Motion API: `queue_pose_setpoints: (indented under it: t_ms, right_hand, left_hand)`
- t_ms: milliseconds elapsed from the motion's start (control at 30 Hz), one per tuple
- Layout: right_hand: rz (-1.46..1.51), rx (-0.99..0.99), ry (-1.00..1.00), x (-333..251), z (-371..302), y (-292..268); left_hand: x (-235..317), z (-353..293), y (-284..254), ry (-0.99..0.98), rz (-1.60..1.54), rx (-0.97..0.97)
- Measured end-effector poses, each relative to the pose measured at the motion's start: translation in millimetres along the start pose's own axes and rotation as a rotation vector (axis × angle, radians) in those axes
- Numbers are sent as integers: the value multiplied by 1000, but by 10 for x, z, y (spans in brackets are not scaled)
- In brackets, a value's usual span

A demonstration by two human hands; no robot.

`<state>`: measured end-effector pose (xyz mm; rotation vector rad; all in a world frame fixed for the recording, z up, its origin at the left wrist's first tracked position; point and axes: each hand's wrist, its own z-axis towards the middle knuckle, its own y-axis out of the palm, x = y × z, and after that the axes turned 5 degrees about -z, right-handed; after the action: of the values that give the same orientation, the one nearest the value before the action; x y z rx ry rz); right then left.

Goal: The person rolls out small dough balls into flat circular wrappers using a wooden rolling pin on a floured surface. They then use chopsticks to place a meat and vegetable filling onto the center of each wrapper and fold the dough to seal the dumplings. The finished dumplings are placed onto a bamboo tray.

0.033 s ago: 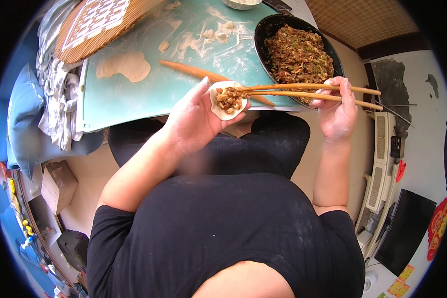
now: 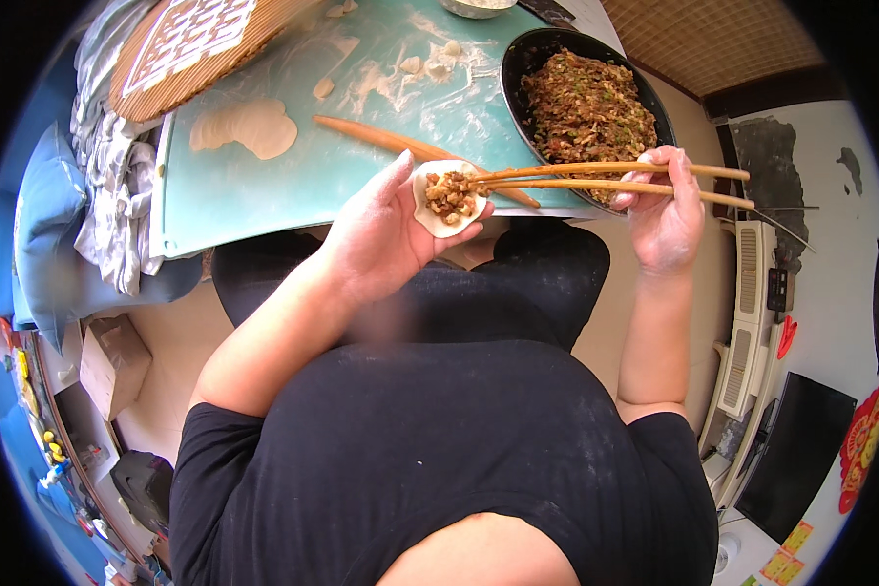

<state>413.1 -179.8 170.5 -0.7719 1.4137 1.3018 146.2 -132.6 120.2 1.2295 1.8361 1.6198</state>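
On the fingers of my left hand (image 2: 371, 234) lies a round dumpling wrapper (image 2: 426, 221), cupped from below with the thumb raised at its side. A clump of brown meat filling (image 2: 449, 197) sits in the middle of the wrapper. My right hand (image 2: 668, 220) grips a pair of long wooden chopsticks (image 2: 576, 174) near their thick ends, and their tips touch the filling. Just beyond my right hand stands a black bowl (image 2: 511, 93) of chopped filling with green bits. A tapered wooden rolling pin (image 2: 366, 135) rests on the mat behind my left hand, partly hidden by it.
The green mat (image 2: 254, 200) is dusted with flour and holds several small dough pieces (image 2: 410, 65). Flat overlapping wrappers (image 2: 244, 129) lie at its left. A round woven tray (image 2: 146, 83) juts over the far left corner. A pale bowl (image 2: 478, 8) stands at the far edge.
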Motion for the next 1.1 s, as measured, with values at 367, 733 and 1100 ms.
queue_pose_setpoints:
  t_ms: [367,733,1100]
  right_hand:
    - [94,-414,64,42,266,161]
    - [32,-519,-101,-111,251,71]
    - [83,-675,45,-62,372,193]
  left_hand:
    - [-9,-217,55,-175,-33,-148]
    - [-38,-336,72,-139,-65,-145]
    - [-103,-478,139,-102,-16,-116]
